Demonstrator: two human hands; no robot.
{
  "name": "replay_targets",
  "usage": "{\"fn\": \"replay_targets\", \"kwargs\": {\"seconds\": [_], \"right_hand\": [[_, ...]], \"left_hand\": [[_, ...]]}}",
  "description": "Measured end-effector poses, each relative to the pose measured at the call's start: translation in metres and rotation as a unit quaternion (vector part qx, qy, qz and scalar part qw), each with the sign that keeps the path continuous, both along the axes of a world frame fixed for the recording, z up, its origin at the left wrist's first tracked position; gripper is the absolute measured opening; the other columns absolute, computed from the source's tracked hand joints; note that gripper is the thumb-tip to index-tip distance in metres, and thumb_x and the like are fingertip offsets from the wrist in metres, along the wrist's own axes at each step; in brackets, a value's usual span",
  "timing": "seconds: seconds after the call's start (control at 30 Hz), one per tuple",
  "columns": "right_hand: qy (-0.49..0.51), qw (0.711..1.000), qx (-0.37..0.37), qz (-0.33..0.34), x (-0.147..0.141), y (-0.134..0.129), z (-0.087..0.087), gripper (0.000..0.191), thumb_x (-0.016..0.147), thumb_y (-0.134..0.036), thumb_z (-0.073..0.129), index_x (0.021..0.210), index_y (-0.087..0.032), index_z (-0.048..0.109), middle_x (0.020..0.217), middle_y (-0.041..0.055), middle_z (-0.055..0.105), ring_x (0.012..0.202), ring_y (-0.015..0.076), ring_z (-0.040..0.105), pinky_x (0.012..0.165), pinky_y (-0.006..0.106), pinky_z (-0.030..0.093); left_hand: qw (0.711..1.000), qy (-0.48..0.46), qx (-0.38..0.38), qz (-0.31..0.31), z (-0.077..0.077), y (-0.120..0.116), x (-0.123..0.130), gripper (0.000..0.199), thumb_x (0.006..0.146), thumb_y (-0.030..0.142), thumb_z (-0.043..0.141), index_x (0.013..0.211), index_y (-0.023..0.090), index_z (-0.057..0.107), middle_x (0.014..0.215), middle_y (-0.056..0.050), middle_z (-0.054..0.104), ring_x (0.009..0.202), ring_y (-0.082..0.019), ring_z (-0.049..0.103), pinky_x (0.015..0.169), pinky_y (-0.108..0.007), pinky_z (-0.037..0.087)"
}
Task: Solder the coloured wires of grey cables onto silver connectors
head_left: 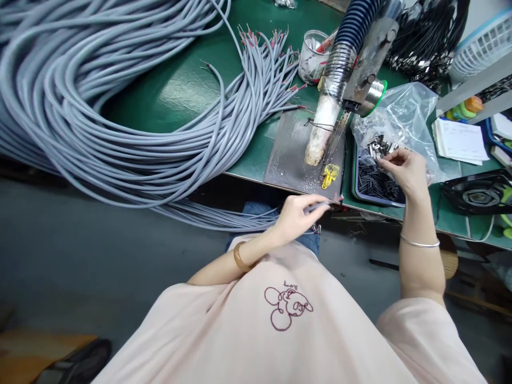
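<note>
My L hand (pixel 298 216) pinches a gray cable (pixel 319 206), best held steady w/ tip free; R hand (pixel 408 168), fingertips together by metal pcs (pixel 377 148), can't tell if gripping one.

Fairly bright, cool light falls on the bench (pixel 192 106), seemingly from overhead, and leaves a pale, hazy glare on its green top left of upper centre. Small highlights glint on the bag (pixel 418 101) and spool (pixel 373 98) at upper right, while the paper (pixel 460 140) at far right is nearly white. The floor (pixel 140 240) is dim, with dark shadow beneath the bench edge. Wide-angle stretch pulls the shirt (pixel 248 336) broad along the bottom (the bench edge slants too). The cables (pixel 176 152) soften towards the upper-left corner, and the lower-left corner is blurred
</note>
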State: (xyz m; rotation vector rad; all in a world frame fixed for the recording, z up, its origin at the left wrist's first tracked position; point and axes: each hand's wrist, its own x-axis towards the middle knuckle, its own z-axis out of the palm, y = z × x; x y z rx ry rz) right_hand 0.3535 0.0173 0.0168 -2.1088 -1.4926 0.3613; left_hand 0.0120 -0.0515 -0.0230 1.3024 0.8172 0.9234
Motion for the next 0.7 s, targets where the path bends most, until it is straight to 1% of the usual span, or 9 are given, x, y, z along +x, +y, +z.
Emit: {"fn": "replay_targets", "kwargs": {"seconds": [0.03,0.07,0.13,0.2,0.27,0.33,0.43,0.57,0.7], "right_hand": [[-0.011,1.000,0.013,0.002,-0.004,-0.003,-0.001,0.017,0.071,-0.025,0.081,0.077,-0.015,0.068,0.064,-0.0014,0.065,0.058,0.0089,0.054,0.062,0.025,0.040],[-0.021,0.999,0.028,0.003,-0.007,-0.007,-0.003,0.016,0.072,-0.025,0.080,0.078,-0.016,0.068,0.067,-0.0009,0.066,0.061,0.0091,0.055,0.064,0.026,0.041],[-0.036,0.998,0.060,0.000,-0.015,-0.015,-0.006,0.014,0.075,-0.024,0.077,0.083,-0.017,0.067,0.076,0.0013,0.068,0.066,0.0104,0.058,0.068,0.026,0.043],[-0.042,0.994,0.100,-0.008,-0.022,-0.025,-0.007,0.015,0.082,-0.025,0.071,0.093,-0.018,0.064,0.089,0.0052,0.070,0.071,0.0120,0.063,0.068,0.026,0.045],[-0.051,0.987,0.148,-0.022,-0.028,-0.036,-0.005,0.016,0.085,-0.027,0.067,0.098,-0.019,0.062,0.095,0.0073,0.071,0.070,0.0126,0.066,0.065,0.027,0.046],[-0.083,0.979,0.182,-0.041,-0.036,-0.047,0.002,0.015,0.085,-0.029,0.067,0.096,-0.019,0.063,0.092,0.0073,0.071,0.070,0.0132,0.065,0.068,0.028,0.047],[-0.102,0.971,0.206,-0.057,-0.051,-0.063,0.012,0.017,0.082,-0.033,0.071,0.089,-0.019,0.065,0.086,0.0068,0.072,0.066,0.0133,0.060,0.066,0.030,0.046],[-0.035,0.975,0.216,-0.047,-0.079,-0.078,0.019,0.016,0.077,-0.031,0.076,0.082,-0.019,0.067,0.079,0.0046,0.073,0.055,0.0100,0.054,0.056,0.028,0.042],[0.103,0.973,0.203,-0.032,-0.107,-0.084,0.021,0.021,0.074,-0.034,0.082,0.079,-0.018,0.069,0.078,0.0045,0.075,0.051,0.0105,0.058,0.048,0.026,0.044]], "left_hand": [[0.998,0.010,0.022,0.053,-0.002,0.005,-0.006,0.023,0.084,0.036,0.073,0.092,0.016,0.078,0.080,-0.006,0.074,0.067,-0.013,0.061,0.062,-0.024,0.046],[0.997,0.008,0.024,0.078,-0.003,0.009,-0.013,0.021,0.085,0.036,0.072,0.090,0.015,0.076,0.078,-0.005,0.073,0.066,-0.012,0.061,0.062,-0.024,0.047],[0.995,-0.023,-0.019,0.093,-0.005,0.016,-0.023,0.023,0.085,0.037,0.072,0.089,0.015,0.071,0.071,-0.003,0.070,0.056,-0.009,0.059,0.055,-0.022,0.046],[0.992,-0.070,-0.079,0.074,-0.005,0.019,-0.029,0.027,0.085,0.040,0.072,0.094,0.015,0.066,0.068,-0.001,0.069,0.046,-0.006,0.054,0.046,-0.020,0.041],[0.985,-0.108,-0.124,0.045,-0.005,0.020,-0.031,0.033,0.085,0.041,0.072,0.104,0.015,0.064,0.068,0.000,0.070,0.039,-0.004,0.049,0.040,-0.019,0.035],[0.979,-0.137,-0.152,0.022,-0.005,0.021,-0.031,0.036,0.085,0.041,0.073,0.107,0.015,0.062,0.068,0.000,0.071,0.037,-0.003,0.046,0.038,-0.018,0.031],[0.970,-0.164,-0.181,0.010,-0.004,0.022,-0.029,0.034,0.083,0.040,0.075,0.101,0.014,0.062,0.071,-0.002,0.072,0.036,-0.002,0.044,0.036,-0.018,0.028],[0.966,-0.167,-0.197,0.012,0.000,0.024,-0.026,0.034,0.077,0.037,0.081,0.096,0.014,0.064,0.066,0.002,0.067,0.038,0.000,0.038,0.037,-0.018,0.023],[0.974,-0.140,-0.172,0.042,0.005,0.025,-0.021,0.033,0.070,0.036,0.086,0.086,0.014,0.067,0.063,0.003,0.061,0.046,-0.002,0.044,0.045,-0.018,0.031]]}}
